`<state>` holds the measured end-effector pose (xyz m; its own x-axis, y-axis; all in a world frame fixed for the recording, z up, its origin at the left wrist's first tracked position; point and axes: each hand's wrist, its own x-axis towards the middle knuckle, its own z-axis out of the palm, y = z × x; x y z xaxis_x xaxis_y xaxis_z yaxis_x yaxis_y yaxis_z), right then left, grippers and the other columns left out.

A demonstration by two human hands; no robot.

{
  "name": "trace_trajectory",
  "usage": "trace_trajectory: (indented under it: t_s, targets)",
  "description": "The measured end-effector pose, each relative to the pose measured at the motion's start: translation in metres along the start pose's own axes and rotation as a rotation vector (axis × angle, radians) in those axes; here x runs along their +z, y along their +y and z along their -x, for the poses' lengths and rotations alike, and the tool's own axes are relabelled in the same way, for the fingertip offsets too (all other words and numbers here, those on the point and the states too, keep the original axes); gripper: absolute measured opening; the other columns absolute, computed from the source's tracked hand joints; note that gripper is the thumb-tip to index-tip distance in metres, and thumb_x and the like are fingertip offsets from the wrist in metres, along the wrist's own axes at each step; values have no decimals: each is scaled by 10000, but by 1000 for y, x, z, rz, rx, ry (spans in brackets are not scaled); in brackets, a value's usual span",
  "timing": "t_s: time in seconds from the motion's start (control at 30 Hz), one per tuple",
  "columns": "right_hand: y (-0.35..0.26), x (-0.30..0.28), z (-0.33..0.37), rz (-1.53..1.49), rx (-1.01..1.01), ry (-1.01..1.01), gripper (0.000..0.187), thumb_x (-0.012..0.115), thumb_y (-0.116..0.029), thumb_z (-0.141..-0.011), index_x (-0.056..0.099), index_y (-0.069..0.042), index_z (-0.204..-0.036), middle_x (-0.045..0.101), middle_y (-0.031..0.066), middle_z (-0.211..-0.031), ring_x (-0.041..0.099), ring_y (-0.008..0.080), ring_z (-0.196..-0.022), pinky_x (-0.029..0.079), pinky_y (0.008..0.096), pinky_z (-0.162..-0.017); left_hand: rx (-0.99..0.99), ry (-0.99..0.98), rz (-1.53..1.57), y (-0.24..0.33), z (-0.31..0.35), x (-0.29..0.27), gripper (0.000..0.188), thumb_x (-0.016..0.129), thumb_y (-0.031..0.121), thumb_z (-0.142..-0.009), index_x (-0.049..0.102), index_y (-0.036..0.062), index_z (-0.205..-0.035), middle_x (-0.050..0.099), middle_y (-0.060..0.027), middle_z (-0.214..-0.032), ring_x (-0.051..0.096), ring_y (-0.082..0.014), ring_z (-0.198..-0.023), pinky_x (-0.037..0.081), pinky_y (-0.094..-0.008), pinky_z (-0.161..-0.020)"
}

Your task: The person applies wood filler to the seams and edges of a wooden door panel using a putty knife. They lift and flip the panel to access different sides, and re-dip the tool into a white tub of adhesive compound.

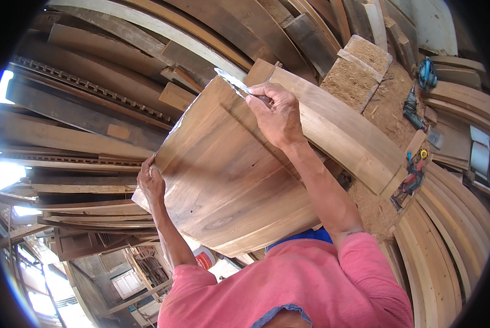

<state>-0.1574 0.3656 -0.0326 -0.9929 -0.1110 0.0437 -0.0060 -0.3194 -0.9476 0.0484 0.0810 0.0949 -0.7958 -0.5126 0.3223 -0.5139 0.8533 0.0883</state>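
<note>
Left hand [153,180] pinches the board [228,175] at left, right hand [280,116] its whitish top, maybe gluey, as if steadying it.

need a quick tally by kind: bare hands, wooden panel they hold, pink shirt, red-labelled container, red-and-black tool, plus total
Hands: 2 (left hand, right hand)
Held wooden panel: 1
Pink shirt: 1
Red-labelled container: 1
Red-and-black tool: 1
Total: 6

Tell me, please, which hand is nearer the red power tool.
Right: the right hand, at the far edge of the wooden panel, is left of the red power tool; the left hand, at the panel's left edge, is farther away.
</note>
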Motion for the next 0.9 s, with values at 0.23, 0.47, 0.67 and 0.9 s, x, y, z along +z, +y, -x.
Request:
trace_trajectory:
  t_s: [0.23, 0.47, 0.67, 0.9]
  targets:
    - [13, -27, 16, 299, -218, -61, 157, 735, -9, -773, 689, 0, -923, 685, 152, -974, 651, 283, -934, 521, 367, -843, 10, 12, -18, -9, 3, 1, 369, 463, 77, -845, 690, 61, -1134, 706, -218, -1034, 659, -391, -980, 474, -444, -931]
    - [2, -19, -6, 243, -143, -112, 145, 712, -47, -802, 698, 8, -934, 693, 173, -1021, 656, 304, -973, 520, 385, -868, 3, 10, -17, 1, -4, 4, 372, 464, 68, -832, 698, 60, -1122, 701, -225, -1009, 659, -390, -954, 475, -450, -920]
    - [-15, -66, 26, 120, 170, -77, 116, 672, -83, -862, 706, 12, -921, 633, 34, -758, 539, 79, -642, 447, 250, -577, 56, 28, 29, -6, 1, 2, 385, 466, 39, -817, 699, 50, -1123, 702, -228, -991, 671, -370, -897, 500, -424, -859]
    - [-3, -68, 84, -3, 211, -48, 97, 706, -57, -855, 697, 2, -931, 604, 21, -785, 506, 51, -666, 432, 230, -579, 34, 31, -3, -5, -3, 5, 390, 468, 42, -809, 702, 47, -1122, 693, -240, -916, 665, -359, -810, 498, -427, -813]
